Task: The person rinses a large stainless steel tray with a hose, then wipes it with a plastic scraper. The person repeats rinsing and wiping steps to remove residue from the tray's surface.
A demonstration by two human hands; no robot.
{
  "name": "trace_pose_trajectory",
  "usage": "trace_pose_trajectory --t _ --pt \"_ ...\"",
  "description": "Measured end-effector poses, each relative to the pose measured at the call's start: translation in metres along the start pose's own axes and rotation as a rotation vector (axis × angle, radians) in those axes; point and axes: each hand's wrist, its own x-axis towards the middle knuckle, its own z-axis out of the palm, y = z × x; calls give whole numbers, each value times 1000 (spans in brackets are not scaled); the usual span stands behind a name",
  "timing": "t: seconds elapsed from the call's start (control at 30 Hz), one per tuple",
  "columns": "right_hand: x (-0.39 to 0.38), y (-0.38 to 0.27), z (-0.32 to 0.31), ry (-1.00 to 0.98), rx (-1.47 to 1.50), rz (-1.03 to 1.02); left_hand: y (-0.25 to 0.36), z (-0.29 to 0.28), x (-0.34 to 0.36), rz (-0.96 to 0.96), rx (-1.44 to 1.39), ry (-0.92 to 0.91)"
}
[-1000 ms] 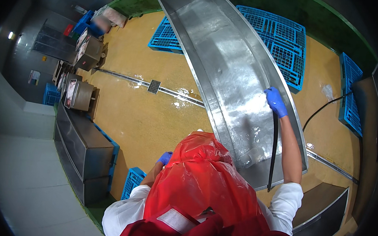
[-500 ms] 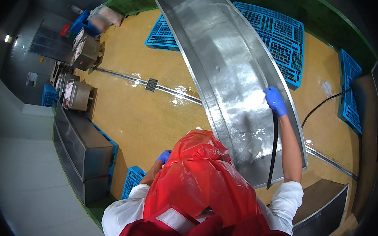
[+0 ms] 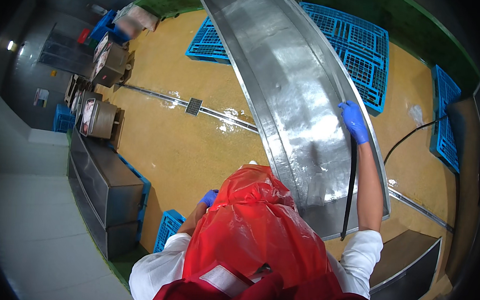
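My right hand [image 3: 355, 122], in a blue glove, is closed round the end of a black hose [image 3: 350, 184]. It is over the right side of a long stainless steel trough [image 3: 281, 64], and the hose hangs down from it along my forearm. The trough's wet metal shines, and fine spray shows at its far end. My left hand [image 3: 209, 197], also gloved in blue, is low by the left side of my red apron [image 3: 252, 222]. The apron partly covers it, so its fingers cannot be made out.
Blue plastic pallets [image 3: 361, 53] lie under and beside the trough's far part. A floor drain [image 3: 194, 106] crosses the wet yellow floor. Filled metal bins [image 3: 100, 119] line the left side, near a large steel box [image 3: 108, 186]. Another hose [image 3: 408, 133] curves at right.
My right hand has shifted slightly right and nearer to me with the hose. Spray now shows at the trough's far end. My left hand stays where it was.
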Motion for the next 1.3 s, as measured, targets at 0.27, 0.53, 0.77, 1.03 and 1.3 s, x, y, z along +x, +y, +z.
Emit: trace_pose_trajectory --t 0.27,0.53,0.77,1.03,1.3 --pt "1 -18 -2 -72 62 123 0 5 -9 53 -118 -19" --pt "6 -6 -6 -58 78 79 8 8 -21 -41 -54 29" --pt "8 12 -10 -104 43 -27 -6 12 -13 -62 -96 64" --pt "-13 -42 -38 -92 380 246 -9 13 -4 -37 -56 15" --pt "-19 -85 -38 -108 355 177 22 8 -8 -9 8 8"
